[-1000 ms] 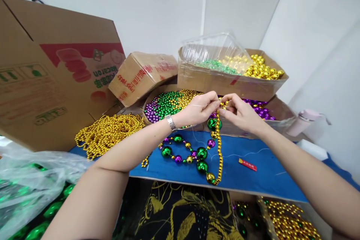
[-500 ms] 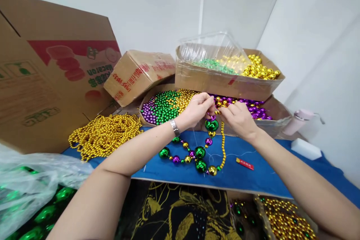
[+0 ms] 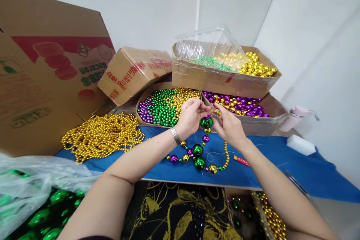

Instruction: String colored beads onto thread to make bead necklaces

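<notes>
A bead necklace (image 3: pixel 198 150) of green, purple and gold balls hangs from my fingers and trails onto the blue cloth. My left hand (image 3: pixel 192 118), with a metal watch band at the wrist, is closed in a pinch at the necklace's upper end, where thin clear thread shows. Beside it, my right hand (image 3: pixel 229 125) has its index finger stretched out and its thumb apart, around the small gold beads at that end. A strand of small gold beads (image 3: pixel 225 153) hangs below the right hand. Loose thread curls on the cloth; the exact grip on it is too fine to tell.
Behind the hands stand a box of small beads (image 3: pixel 164 108), a box of purple and gold beads (image 3: pixel 239 103) and an upper carton (image 3: pixel 219 78). Gold bead strands (image 3: pixel 104 135) lie left. A red-labelled item (image 3: pixel 241 160), white block (image 3: pixel 300 145) and pink bottle (image 3: pixel 295 118) are right.
My right hand has loosened from a pinch, its index finger and thumb now apart. My left hand still pinches the necklace end. The view has shifted slightly.
</notes>
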A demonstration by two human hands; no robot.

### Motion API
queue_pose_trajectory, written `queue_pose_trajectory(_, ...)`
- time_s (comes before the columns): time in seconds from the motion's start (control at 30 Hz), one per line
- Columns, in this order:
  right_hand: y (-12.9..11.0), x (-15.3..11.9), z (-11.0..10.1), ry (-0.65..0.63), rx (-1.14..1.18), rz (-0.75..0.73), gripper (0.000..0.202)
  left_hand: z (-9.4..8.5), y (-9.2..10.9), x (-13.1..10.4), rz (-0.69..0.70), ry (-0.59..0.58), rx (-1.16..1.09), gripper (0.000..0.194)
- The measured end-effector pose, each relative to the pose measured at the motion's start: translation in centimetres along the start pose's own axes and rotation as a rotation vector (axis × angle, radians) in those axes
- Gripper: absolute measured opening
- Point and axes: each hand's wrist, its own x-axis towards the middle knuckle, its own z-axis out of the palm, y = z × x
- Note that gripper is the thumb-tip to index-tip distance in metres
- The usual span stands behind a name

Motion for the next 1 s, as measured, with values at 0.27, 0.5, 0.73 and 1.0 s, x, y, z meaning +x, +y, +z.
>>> queue_pose_trajectory(0.27, -0.6, -1.2, -1.1, -0.428, 1.144, 0.685, 0.068, -0.4, -0.8, 0.1, 0.053, -0.072, 0.092, 0.023)
queue_pose_trajectory(0.5, -1.5, -1.6, 0.0, -0.374, 1.458, 0.891, 0.059, -0.6, -0.7, 0.0, 0.103, -0.098, 0.109, 0.02)
queue_pose_trajectory(0.73, -0.8, -2.9, 1.3, -0.282, 0.961, 0.705, 0.038, -1.4, -1.1, -0.4, 0.073, -0.099, 0.21, 0.02)
queue_pose_trajectory(1.0, 3.5, -3.3, 3.3, 0.085, -0.26, 0.085, 0.028, -2.3, -1.1, -0.1, -0.065, -0.23, 0.552, 0.022)
